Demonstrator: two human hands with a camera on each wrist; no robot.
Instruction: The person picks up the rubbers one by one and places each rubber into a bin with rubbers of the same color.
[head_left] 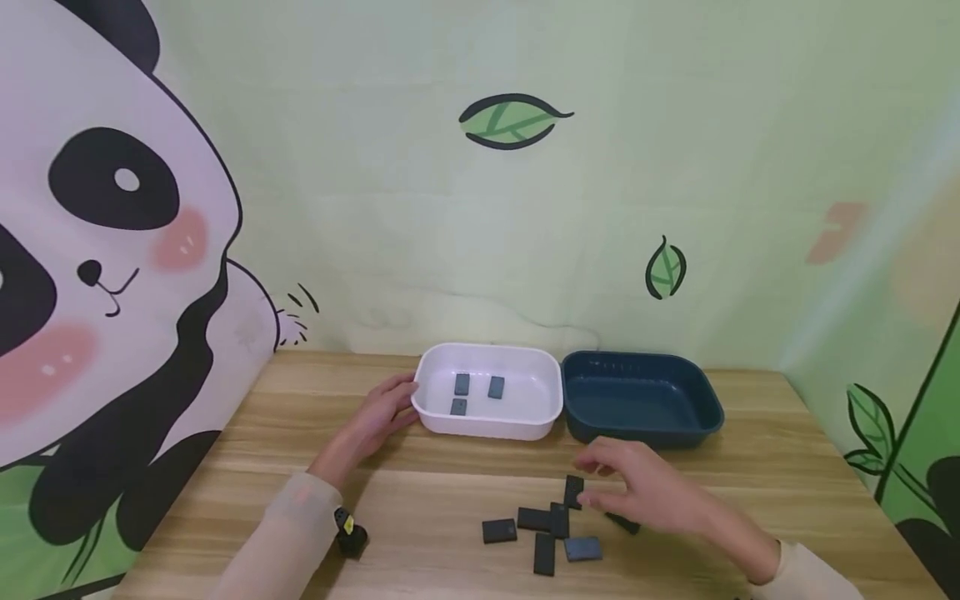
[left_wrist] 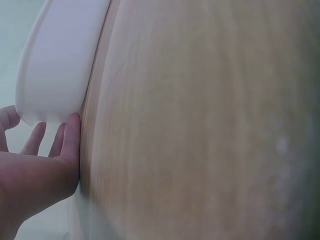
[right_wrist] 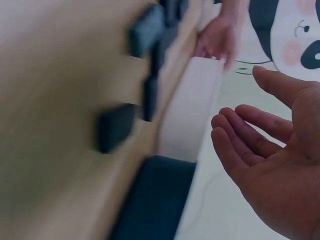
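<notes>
My left hand [head_left: 378,414] rests at the left end of a white plastic basin [head_left: 487,427]. In the left wrist view its extended fingers [left_wrist: 71,137] lie against the basin's end wall, the thumb near the rim. Three small blue-grey rectangular blocks [head_left: 496,387] lie inside. My right hand [head_left: 648,492] hovers over the table, fingers relaxed and apart from the thumb, holding nothing. Near its fingertips lies a black block [head_left: 573,492]; another black block [head_left: 622,523] is partly hidden below the hand. Several black blocks [head_left: 499,531] and a blue block [head_left: 583,548] lie to its left.
A dark blue basin [head_left: 641,396] stands directly right of the white one, near the table's back edge. Behind both hangs a pale green backdrop [head_left: 405,208] with a panda and leaves. A small black object with a yellow mark [head_left: 351,537] is by the left sleeve.
</notes>
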